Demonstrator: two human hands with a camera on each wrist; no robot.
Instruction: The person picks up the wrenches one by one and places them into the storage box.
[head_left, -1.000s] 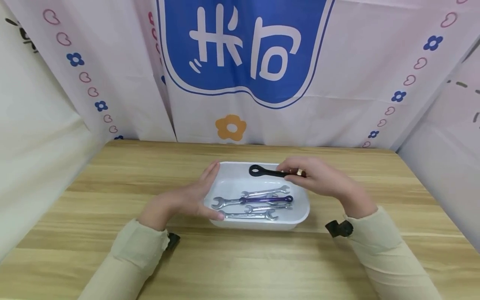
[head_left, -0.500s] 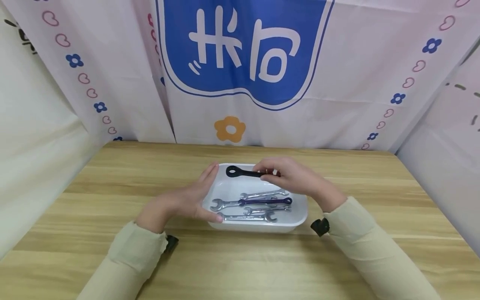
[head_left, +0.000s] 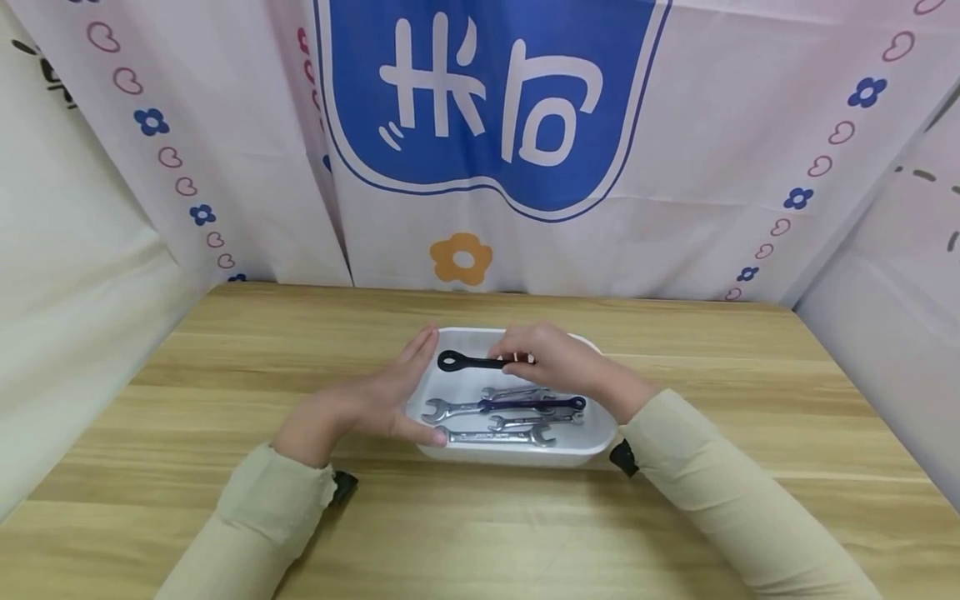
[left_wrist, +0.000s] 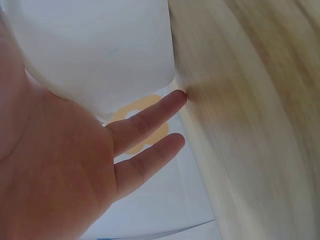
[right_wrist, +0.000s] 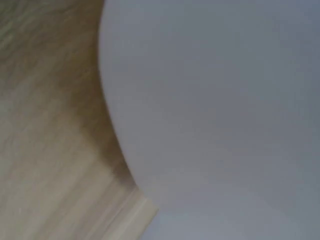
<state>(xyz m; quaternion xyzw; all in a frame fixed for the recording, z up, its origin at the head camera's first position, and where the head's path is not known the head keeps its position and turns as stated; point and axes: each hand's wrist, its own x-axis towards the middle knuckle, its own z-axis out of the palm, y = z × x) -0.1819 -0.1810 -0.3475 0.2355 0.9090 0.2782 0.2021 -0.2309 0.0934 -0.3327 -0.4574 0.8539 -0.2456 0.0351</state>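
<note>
In the head view my right hand [head_left: 551,360] pinches a black wrench [head_left: 480,362] by its right part, its ring end pointing left, over the back of a white plastic tray [head_left: 592,446]. The fingers cover the wrench's other end. Within the tray lie several silver open-end wrenches [head_left: 495,437] and a dark purple wrench [head_left: 517,406], roughly side by side. My left hand [head_left: 375,400] rests on the tray's left end, fingers spread and straight, thumb at the front rim. The left wrist view shows its palm [left_wrist: 60,160] against the tray's outer wall [left_wrist: 100,55].
A wooden table [head_left: 480,533] carries the tray. Behind it hangs a white cloth [head_left: 675,242] with a blue emblem and an orange flower; cloth also closes off both sides. The right wrist view holds mostly the tray's wall [right_wrist: 200,110], without the right hand.
My right hand has carried the black wrench leftward over the tray, then lowered it a little toward the near side. The left hand and the tray stay almost still.
</note>
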